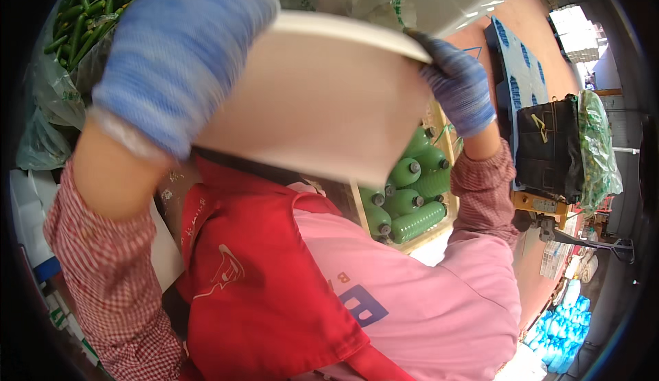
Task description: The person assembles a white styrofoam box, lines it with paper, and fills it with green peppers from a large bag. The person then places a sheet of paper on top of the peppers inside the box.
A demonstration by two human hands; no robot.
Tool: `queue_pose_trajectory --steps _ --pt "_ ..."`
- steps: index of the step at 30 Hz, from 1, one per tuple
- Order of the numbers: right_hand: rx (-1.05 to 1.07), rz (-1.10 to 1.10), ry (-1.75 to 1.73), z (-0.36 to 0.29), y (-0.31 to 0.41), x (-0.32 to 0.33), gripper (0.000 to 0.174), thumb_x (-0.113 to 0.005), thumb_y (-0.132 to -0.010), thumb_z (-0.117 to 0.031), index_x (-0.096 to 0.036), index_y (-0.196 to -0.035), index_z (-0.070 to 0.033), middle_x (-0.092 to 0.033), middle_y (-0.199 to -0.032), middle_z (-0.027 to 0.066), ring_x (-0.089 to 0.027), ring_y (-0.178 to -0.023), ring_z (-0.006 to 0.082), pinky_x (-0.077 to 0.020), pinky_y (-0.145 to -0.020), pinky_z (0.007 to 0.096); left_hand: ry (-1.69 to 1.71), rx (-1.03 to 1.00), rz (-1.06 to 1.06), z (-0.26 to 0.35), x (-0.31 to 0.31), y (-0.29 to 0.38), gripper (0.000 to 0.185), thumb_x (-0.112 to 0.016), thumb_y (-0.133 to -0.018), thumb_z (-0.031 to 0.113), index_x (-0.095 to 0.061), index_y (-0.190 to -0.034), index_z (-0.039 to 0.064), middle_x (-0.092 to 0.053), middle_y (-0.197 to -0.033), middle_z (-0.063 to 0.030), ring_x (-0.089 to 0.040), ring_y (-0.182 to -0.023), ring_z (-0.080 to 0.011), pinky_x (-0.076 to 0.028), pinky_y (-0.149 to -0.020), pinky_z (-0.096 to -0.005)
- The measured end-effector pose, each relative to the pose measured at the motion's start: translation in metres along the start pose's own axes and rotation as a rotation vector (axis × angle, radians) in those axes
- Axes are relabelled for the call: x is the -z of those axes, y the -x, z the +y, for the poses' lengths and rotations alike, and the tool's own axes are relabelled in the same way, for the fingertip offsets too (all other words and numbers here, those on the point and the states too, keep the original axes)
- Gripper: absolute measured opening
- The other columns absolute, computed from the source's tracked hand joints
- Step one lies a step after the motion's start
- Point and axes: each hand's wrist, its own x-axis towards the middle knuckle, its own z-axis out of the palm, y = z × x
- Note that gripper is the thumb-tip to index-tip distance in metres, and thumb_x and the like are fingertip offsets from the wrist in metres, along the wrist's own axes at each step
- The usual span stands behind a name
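My left hand (175, 62), in a blue knit glove, grips the left end of a wide, pale panel (319, 103) with a thick white edge. On the panel's right end, the fingers of my right hand (455, 80) are closed over the upper corner, also gloved in blue. The panel is raised and tilted in front of my chest. Motion blur leaves its material unclear; it may be a foam lid or the side of a box. Beyond my left hand lie green cucumbers (85, 20) in a clear plastic bag (59, 87).
Green plastic bottles (412, 195) with dark caps lie in a wooden crate (363, 208) below the panel. Towards the right stand a blue pallet (517, 67), a black crate (548, 146) topped by bagged green produce (597, 149), and blue plastic-wrapped goods (561, 334).
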Motion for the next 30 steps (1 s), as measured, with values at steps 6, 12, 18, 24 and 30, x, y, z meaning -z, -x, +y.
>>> queue_pose_trajectory --steps 6,12,18,24,30 --pt "-0.946 -0.237 0.049 0.136 0.065 -0.124 0.057 -0.072 -0.080 -0.025 -0.056 -0.129 -0.001 -0.066 -0.108 0.0212 -0.063 -0.097 0.0307 -0.0491 -0.088 0.0371 0.997 0.542 0.046 -0.065 -0.002 0.020 0.051 -0.070 -0.084 0.035 -0.058 -0.123 0.004 -0.063 -0.109 -0.0144 -0.061 -0.101 -0.0244 -0.048 -0.091 -0.0315" --pt "-1.037 -0.557 0.019 0.169 0.108 -0.189 0.052 -0.071 -0.080 -0.027 -0.059 -0.123 -0.002 -0.067 -0.104 0.0149 -0.064 -0.088 0.0251 -0.0524 -0.079 0.0352 1.860 1.103 -0.044 -0.058 -0.071 0.103 0.037 -0.066 -0.086 0.019 -0.059 -0.119 0.005 -0.064 -0.109 -0.0120 -0.063 -0.095 -0.0231 -0.052 -0.083 -0.0313" --pt "-1.494 -0.133 -1.191 0.113 0.133 -0.155 0.053 -0.073 -0.077 -0.027 -0.058 -0.121 -0.002 -0.067 -0.103 0.0111 -0.065 -0.084 0.0226 -0.0560 -0.073 0.0349 2.048 1.220 0.041 -0.018 -0.112 0.220 0.073 -0.061 -0.079 0.000 -0.035 -0.147 0.003 -0.053 -0.133 -0.0150 -0.051 -0.121 -0.0246 -0.041 -0.104 -0.0330" --pt "-0.503 -0.231 -1.181 -0.010 0.010 -0.089 0.072 -0.079 -0.065 -0.019 -0.050 -0.128 0.000 -0.063 -0.110 0.0113 -0.065 -0.091 0.0240 -0.0563 -0.079 0.0370 1.690 1.286 -0.128 -0.017 -0.132 0.265 0.078 -0.061 -0.082 0.003 -0.024 -0.151 0.003 -0.047 -0.142 -0.0172 -0.048 -0.126 -0.0249 -0.039 -0.105 -0.0326" --pt "0.171 -0.931 -0.654 -0.162 -0.093 -0.169 0.093 -0.084 -0.053 -0.019 -0.045 -0.136 -0.004 -0.057 -0.119 0.0173 -0.057 -0.110 0.0293 -0.0448 -0.098 0.0375 1.342 0.943 0.093 -0.011 -0.121 0.305 0.057 -0.056 -0.090 0.010 -0.040 -0.144 0.003 -0.045 -0.145 -0.0165 -0.049 -0.128 -0.0262 -0.037 -0.108 -0.0321"
